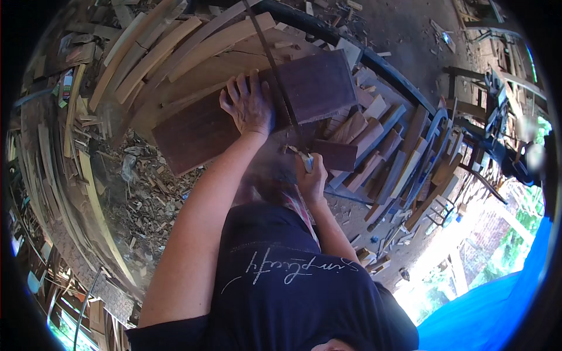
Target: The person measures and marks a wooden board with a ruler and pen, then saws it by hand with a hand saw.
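A thick, dark reddish-brown board [196, 137] lies at a slant in front of me. My left hand [252, 108] rests flat on its top face, fingers spread and pointing away from me. Just right of that hand, the long thin blade of a saw [275, 67] crosses the board from near to far. At the blade's near end, my right hand [313, 178] is wrapped round the saw's handle, close to the board's near edge. The fingers partly hide the handle. Beside this hand lies a smaller dark wooden block [335, 155].
Several pale planks [158, 58] lie beyond the board to the left. On the right, many short offcuts [374, 146] are piled up. Wood chips [146, 187] litter the ground at left, near long curved-looking strips [96, 205]. A blue sheet [497, 310] hangs at lower right.
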The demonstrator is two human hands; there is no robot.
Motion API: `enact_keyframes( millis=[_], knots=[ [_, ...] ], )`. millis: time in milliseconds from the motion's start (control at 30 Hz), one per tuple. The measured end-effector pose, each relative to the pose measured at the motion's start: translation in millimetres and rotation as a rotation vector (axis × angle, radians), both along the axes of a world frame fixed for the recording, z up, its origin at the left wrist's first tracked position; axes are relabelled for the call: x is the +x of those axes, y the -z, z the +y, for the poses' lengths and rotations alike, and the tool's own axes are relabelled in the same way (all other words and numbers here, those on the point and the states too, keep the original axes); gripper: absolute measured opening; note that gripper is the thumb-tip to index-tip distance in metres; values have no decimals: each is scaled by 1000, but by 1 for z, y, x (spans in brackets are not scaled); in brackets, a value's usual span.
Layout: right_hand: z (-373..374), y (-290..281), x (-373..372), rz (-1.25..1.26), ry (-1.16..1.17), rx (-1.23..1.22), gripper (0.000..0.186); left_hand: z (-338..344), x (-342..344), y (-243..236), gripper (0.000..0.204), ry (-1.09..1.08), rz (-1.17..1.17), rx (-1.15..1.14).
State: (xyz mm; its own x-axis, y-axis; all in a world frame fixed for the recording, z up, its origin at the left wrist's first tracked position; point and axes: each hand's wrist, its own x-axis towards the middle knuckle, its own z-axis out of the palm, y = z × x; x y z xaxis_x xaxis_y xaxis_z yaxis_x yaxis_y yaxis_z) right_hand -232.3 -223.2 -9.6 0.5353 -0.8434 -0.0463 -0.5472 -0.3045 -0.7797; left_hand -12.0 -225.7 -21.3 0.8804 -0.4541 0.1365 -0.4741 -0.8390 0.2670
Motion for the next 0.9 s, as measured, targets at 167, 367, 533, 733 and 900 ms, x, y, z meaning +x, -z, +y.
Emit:
enact_keyframes(
  millis=[167,367,533,733,900],
  knots=[
    [33,-7,-69,91,13,27,21,5,1,-3,41,7,59,-4],
    [-2,0,4,10,-39,5,22,3,-2,0,41,17,25,-16],
    [33,4,-62,102,35,66,24,-1,0,-4,41,14,39,-29],
    [79,-31,-190,178,175,171,23,8,3,-2,42,38,-76,-23],
    [67,-42,-179,30,275,106,20,13,-3,-5,45,126,-60,-26]
  ],
)
